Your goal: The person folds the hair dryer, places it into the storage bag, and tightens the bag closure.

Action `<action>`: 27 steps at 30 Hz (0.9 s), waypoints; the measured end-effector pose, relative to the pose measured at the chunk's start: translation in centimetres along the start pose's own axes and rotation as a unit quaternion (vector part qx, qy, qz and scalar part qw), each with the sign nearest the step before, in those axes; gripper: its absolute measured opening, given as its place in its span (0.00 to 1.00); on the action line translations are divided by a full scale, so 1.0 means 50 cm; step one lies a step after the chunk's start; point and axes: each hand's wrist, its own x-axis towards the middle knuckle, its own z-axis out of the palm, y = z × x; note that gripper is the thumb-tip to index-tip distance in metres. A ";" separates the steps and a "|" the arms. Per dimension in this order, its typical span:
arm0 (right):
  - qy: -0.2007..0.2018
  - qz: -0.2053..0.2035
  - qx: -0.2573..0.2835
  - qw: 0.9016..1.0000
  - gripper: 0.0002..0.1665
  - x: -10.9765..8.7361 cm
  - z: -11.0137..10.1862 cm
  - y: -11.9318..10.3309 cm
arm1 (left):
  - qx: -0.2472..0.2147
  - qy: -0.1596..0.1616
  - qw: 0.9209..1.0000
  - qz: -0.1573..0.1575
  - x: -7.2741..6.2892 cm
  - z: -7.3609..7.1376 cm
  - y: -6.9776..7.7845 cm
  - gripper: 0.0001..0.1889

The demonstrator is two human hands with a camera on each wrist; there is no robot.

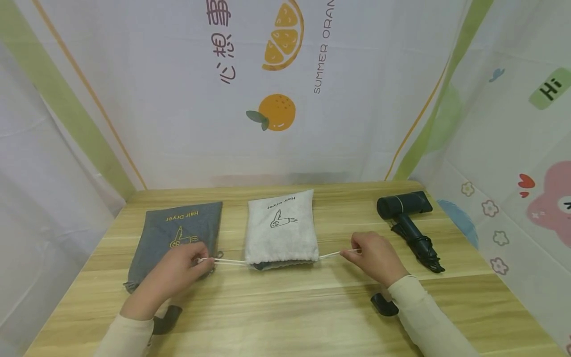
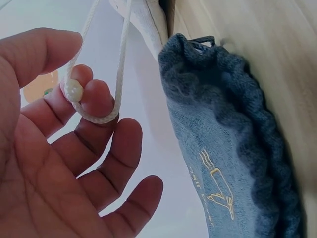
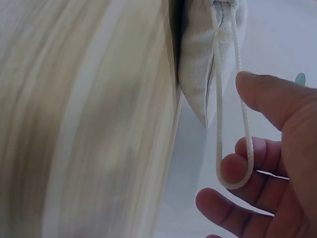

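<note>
A pale grey drawstring bag (image 1: 281, 225) printed "Hair Dryer" lies mid-table, its gathered mouth toward me and partly open, with something dark showing just inside. On its left my left hand (image 1: 178, 270) holds one white drawstring (image 2: 122, 54), the loop hooked over bent fingers and a small knot (image 2: 74, 90) against a fingertip. My right hand (image 1: 376, 255) holds the opposite drawstring (image 3: 218, 114), its loop caught round a curled finger with the thumb close beside the cord. Both cords stretch outward from the mouth's two corners.
Partly under my left hand lies a dark grey-blue drawstring bag (image 1: 183, 215) with a yellow hair dryer print. A black hair dryer (image 1: 408, 218) with its cord bundled around the handle rests at the table's (image 1: 276, 317) right. Printed curtains hang behind and beside the table.
</note>
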 end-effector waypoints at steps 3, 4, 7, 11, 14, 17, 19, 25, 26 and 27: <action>0.002 0.009 0.002 1.000 0.25 -0.001 -0.001 0.003 | -0.006 -0.001 1.000 0.001 -0.001 0.000 -0.007 0.12; 0.003 0.011 0.002 1.000 0.26 -0.001 -0.002 0.004 | -0.007 -0.003 1.000 -0.002 -0.002 -0.001 -0.009 0.13; 0.008 0.016 0.002 1.000 0.26 -0.002 -0.004 0.007 | -0.010 -0.007 1.000 -0.004 -0.006 -0.004 -0.015 0.12; 0.011 0.017 0.001 1.000 0.26 -0.004 -0.006 0.010 | -0.012 -0.012 1.000 -0.010 -0.010 -0.009 -0.021 0.11; 0.010 0.018 0.001 1.000 0.26 -0.004 -0.007 0.012 | -0.014 -0.017 1.000 -0.013 -0.012 -0.012 -0.024 0.11; 0.013 0.020 0.002 1.000 0.26 -0.005 -0.009 0.014 | -0.012 -0.020 1.000 -0.012 -0.014 -0.014 -0.027 0.11; 0.015 0.021 0.004 1.000 0.26 -0.006 -0.010 0.016 | -0.008 -0.019 1.000 -0.011 -0.015 -0.016 -0.030 0.11; 0.018 0.021 0.000 1.000 0.26 -0.005 -0.011 0.026 | 0.010 -0.005 1.000 -0.007 -0.018 -0.022 -0.041 0.10; 0.018 0.022 -0.002 1.000 0.26 -0.005 -0.011 0.027 | 0.011 -0.002 1.000 -0.007 -0.019 -0.023 -0.042 0.10; 0.018 0.024 -0.002 1.000 0.26 -0.005 -0.011 0.029 | 0.012 0.000 1.000 -0.006 -0.020 -0.024 -0.043 0.10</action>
